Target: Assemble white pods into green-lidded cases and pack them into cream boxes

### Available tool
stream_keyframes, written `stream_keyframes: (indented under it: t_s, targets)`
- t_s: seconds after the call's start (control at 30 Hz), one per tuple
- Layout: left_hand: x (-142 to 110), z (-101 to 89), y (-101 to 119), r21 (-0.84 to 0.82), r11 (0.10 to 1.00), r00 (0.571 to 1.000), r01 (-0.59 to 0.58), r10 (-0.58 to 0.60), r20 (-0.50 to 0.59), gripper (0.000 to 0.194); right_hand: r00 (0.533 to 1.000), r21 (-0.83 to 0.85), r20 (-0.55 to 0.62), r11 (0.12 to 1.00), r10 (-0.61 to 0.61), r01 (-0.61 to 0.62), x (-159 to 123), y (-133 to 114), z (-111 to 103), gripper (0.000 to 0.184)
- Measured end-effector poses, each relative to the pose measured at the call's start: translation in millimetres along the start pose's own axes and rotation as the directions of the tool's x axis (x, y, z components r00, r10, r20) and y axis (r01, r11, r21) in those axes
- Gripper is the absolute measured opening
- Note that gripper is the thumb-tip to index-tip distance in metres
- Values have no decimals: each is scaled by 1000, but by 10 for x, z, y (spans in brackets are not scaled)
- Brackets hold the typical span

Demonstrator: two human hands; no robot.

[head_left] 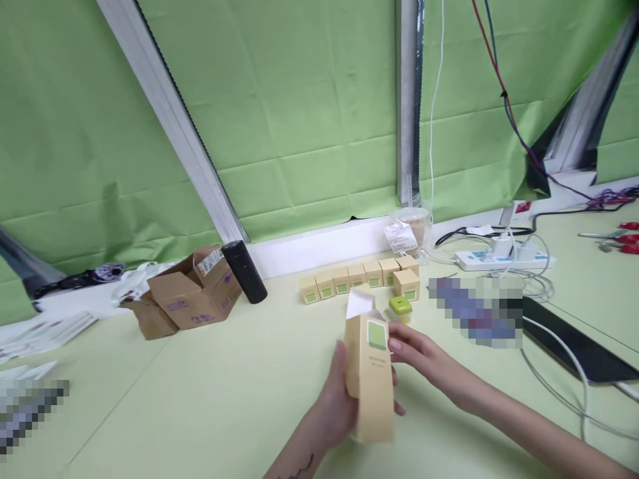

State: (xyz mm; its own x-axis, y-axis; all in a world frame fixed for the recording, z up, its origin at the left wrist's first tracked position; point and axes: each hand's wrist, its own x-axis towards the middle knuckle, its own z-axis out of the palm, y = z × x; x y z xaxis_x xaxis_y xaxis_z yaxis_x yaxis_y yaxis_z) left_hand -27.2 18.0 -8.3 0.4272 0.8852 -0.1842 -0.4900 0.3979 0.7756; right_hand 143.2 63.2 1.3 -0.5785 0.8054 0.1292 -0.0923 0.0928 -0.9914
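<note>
You are holding the tall tan box [377, 392] in your left grip [333, 402], over the near part of the counter [200, 399]. That grip is closing round the lower half, its thumb lying along the left side and fingertips showing past the right edge. Whether the box's bottom end is touching the counter, you are not showing clearly enough to tell.

The long axis is running up and down your view, pointing away from you, with the open end uppermost and the white-lined flap [360, 303] standing up at the far side. Your right grip [426, 359] is reaching in from the right, its fingers bending beside the box's upper right edge; whether they are pinching it or merely touching, I cannot tell.

The green-lidded container [400, 306] is sitting just beyond your right fingers, to the right of the open end, so the right grip is the nearer one. The left is lying farther off, with the box between. Behind, the row of small boxes [342, 281] is standing along the counter, one more small box [407, 286] sitting in front of its right end.
</note>
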Motion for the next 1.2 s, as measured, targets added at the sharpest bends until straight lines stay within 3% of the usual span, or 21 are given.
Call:
stream_keyframes:
  t_s: [0.13,0.2,0.3,0.43,0.5,0.6,0.67,0.77,0.83,0.93,1.07,1.13,1.2]
  targets:
    - [-70,-85,-136,167,977,988,-129,141,-64,46,997,-5,-83,1000,-4,3,-45,-32,-8,33]
    - [-94,-93,-111,185,970,982,-155,172,-77,39,993,-45,-115,998,-38,33,-54,-17,-25,29]
    - [-109,-71,-50,205,965,977,-166,189,-97,47,989,-93,-113,992,-99,88,-58,40,-52,28]
    - [-117,-71,-65,298,942,959,-155,216,-182,79,991,-172,-62,979,-119,107,-72,125,-54,38]
    - [-106,-93,-105,356,915,948,-190,265,-175,87,992,-202,-17,972,-123,117,-82,143,-44,38]
    - [-81,-135,-150,431,877,947,-212,293,-131,83,993,-231,8,966,-117,115,-65,138,-81,33]
    - [-74,-151,-168,444,874,952,-199,280,-125,78,988,-324,-47,938,-145,122,-7,134,-176,30]
    - [-82,-144,-208,405,891,952,-203,276,-130,81,952,-566,-119,807,-281,167,133,164,-387,32]
    - [-90,-118,-245,391,893,951,-223,286,-113,80,943,-619,-117,766,-311,175,206,195,-495,33]
    - [-93,-75,-287,367,888,940,-276,330,-90,76,947,-604,-105,776,-303,181,200,200,-509,28]
    - [-91,-80,-298,360,880,938,-309,344,-37,62,963,-451,118,851,-243,270,66,132,-354,26]
    - [-94,-106,-302,394,869,949,-299,315,25,50,967,-347,168,906,-193,242,20,109,-286,25]
    - [-99,-128,-308,428,858,957,-283,282,66,39,981,-224,146,961,-129,160,-1,105,-242,22]
